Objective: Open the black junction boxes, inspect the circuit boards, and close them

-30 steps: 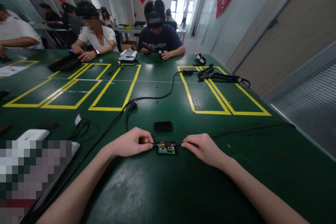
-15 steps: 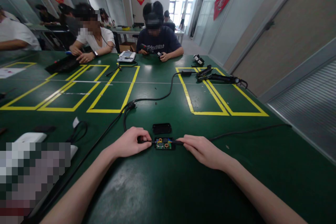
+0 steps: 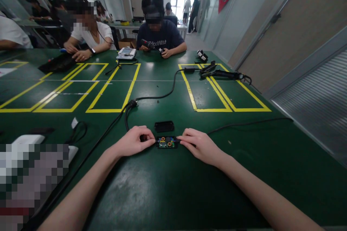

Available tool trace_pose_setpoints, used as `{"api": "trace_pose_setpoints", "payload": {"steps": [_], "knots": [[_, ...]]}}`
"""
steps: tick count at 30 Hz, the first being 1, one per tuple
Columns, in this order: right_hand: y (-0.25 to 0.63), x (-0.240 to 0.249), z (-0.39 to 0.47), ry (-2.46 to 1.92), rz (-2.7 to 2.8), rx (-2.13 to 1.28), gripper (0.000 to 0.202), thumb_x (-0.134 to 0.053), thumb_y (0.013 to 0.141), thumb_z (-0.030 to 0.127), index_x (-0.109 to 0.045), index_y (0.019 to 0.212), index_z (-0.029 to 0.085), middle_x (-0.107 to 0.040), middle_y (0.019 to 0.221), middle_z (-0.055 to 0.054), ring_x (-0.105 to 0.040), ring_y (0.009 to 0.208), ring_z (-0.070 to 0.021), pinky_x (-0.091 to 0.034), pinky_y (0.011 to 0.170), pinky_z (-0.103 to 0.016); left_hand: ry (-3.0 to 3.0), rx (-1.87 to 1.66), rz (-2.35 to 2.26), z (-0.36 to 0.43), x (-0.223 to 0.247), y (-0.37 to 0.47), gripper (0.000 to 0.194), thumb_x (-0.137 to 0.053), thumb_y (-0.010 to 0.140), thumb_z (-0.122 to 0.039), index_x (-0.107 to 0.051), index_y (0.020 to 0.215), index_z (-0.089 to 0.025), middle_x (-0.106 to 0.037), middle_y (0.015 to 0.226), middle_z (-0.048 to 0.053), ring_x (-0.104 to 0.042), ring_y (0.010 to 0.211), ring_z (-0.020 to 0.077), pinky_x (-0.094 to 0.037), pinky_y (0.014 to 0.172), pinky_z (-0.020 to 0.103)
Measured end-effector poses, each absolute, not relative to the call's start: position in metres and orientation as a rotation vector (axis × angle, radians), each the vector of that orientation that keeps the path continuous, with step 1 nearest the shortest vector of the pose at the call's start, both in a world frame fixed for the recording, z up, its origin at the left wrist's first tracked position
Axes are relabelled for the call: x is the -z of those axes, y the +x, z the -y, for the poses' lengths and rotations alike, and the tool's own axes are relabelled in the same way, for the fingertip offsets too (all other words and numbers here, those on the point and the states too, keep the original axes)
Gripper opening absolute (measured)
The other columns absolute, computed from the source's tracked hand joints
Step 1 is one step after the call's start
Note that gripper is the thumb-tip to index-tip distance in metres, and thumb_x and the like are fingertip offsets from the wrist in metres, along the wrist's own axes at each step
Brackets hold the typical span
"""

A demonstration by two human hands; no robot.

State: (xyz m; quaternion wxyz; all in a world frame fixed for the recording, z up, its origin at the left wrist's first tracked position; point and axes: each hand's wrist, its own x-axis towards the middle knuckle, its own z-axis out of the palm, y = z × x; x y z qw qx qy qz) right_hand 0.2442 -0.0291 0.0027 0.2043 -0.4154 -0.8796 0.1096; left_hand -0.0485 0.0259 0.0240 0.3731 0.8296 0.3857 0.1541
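A small black case (image 3: 167,142) lies uncovered on the green table, a circuit board with copper coils showing inside it. My left hand (image 3: 138,140) is closed at the case's left end, thumb and fingers pinched on the black cable there. At the right end my right hand (image 3: 199,143) pinches the other black cable (image 3: 230,126), which runs off to the right behind the hand. Just behind the case lies its black cover (image 3: 164,126), apart from it and touched by neither hand.
A power plug (image 3: 132,103) and a long black cable (image 3: 162,96) cross the table. Beyond, yellow tape outlines (image 3: 214,109) mark the surface, with black tool-like parts (image 3: 222,74) at the right. Two people sit opposite. White devices (image 3: 28,140) lie at my left.
My right hand has moved in closer to the right end of the case. The view has shifted slightly, and both hands still pinch the cables.
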Motion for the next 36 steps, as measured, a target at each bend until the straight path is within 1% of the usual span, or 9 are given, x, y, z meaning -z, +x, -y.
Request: {"api": "trace_pose_setpoints", "payload": {"steps": [8,12,14,18,21,23,26,31,36], "knots": [[0.235,-0.003,0.035,-1.175,2.675,0.205,0.031,-0.045,0.107,0.022,-0.073,0.115,0.014,-0.07,0.095,-0.011,-0.059,0.081,-0.0216,-0.045,0.07,-0.035,2.115,-0.396,-0.961,-0.025,-0.025,-0.047,0.028,-0.061,0.091,-0.037,-0.07,0.074,-0.017,-0.063,0.082,0.004,-0.057,0.074,0.0158,-0.043,0.068,0.026],[0.229,-0.003,0.042,-1.21,2.597,0.23,0.032,-0.044,0.107,0.025,-0.073,0.116,0.014,-0.071,0.101,-0.012,-0.06,0.093,-0.0241,-0.044,0.088,-0.041,2.171,-0.42,-0.989,-0.024,-0.023,-0.045,0.026,-0.061,0.09,-0.033,-0.068,0.072,-0.016,-0.062,0.077,0.002,-0.055,0.07,0.0145,-0.041,0.067,0.026],[0.227,-0.001,0.043,-1.242,2.477,0.13,0.033,-0.044,0.107,0.027,-0.074,0.114,0.016,-0.072,0.101,-0.011,-0.061,0.099,-0.0246,-0.041,0.097,-0.044,2.167,-0.475,-1.043,-0.025,-0.021,-0.044,0.028,-0.06,0.091,-0.034,-0.067,0.07,-0.016,-0.061,0.073,0.001,-0.054,0.067,0.014,-0.041,0.065,0.026],[0.231,0.004,0.034,-1.35,2.201,-0.149,0.041,-0.038,0.109,0.027,-0.078,0.1,0.021,-0.071,0.098,-0.007,-0.063,0.093,-0.0209,-0.041,0.094,-0.043,2.11,-0.719,-1.33,-0.027,-0.013,-0.04,0.031,-0.055,0.096,-0.04,-0.073,0.086,-0.016,-0.065,0.08,0.004,-0.059,0.074,0.0176,-0.046,0.071,0.029],[0.234,0.007,0.021,-1.481,2.105,-0.123,0.036,-0.042,0.107,0.03,-0.078,0.109,0.022,-0.071,0.107,-0.009,-0.063,0.102,-0.0248,-0.041,0.094,-0.045,2.145,-0.818,-1.456,-0.028,-0.006,-0.036,0.035,-0.06,0.094,-0.043,-0.075,0.11,-0.016,-0.067,0.1,0.009,-0.062,0.098,0.0254,-0.05,0.088,0.037],[0.233,0.009,0.014,-1.524,2.14,-0.076,0.033,-0.046,0.106,0.032,-0.075,0.119,0.022,-0.07,0.117,-0.012,-0.061,0.111,-0.0286,-0.041,0.096,-0.049,2.207,-0.798,-1.424,-0.028,-0.003,-0.032,0.033,-0.065,0.091,-0.044,-0.077,0.11,-0.019,-0.068,0.106,0.009,-0.061,0.105,0.0269,-0.049,0.097,0.041],[0.226,0.011,0.014,-1.478,2.18,-0.142,0.028,-0.052,0.103,0.031,-0.074,0.118,0.022,-0.069,0.124,-0.013,-0.06,0.116,-0.0298,-0.043,0.097,-0.051,2.13,-0.783,-1.314,-0.025,-0.002,-0.027,0.028,-0.068,0.09,-0.037,-0.077,0.111,-0.022,-0.072,0.102,0.006,-0.064,0.1,0.0245,-0.051,0.093,0.037],[0.215,0.011,0.024,-1.371,1.927,-0.563,0.018,-0.061,0.097,0.03,-0.075,0.104,0.02,-0.076,0.099,-0.008,-0.069,0.094,-0.0237,-0.053,0.086,-0.04,1.78,-0.734,-1.169,-0.023,-0.004,-0.028,0.028,-0.069,0.086,-0.031,-0.074,0.109,-0.016,-0.074,0.082,0.003,-0.067,0.071,0.0168,-0.052,0.07,0.028],[0.221,0.004,0.027,-1.306,1.777,-0.865,0.031,-0.062,0.093,0.035,-0.075,0.116,0.018,-0.077,0.093,-0.006,-0.069,0.081,-0.0204,-0.058,0.078,-0.035,1.669,-0.734,-1.098,-0.022,-0.006,-0.029,0.025,-0.073,0.08,-0.027,-0.075,0.102,-0.014,-0.077,0.085,0.005,-0.071,0.077,0.0175,-0.056,0.074,0.027]]}}
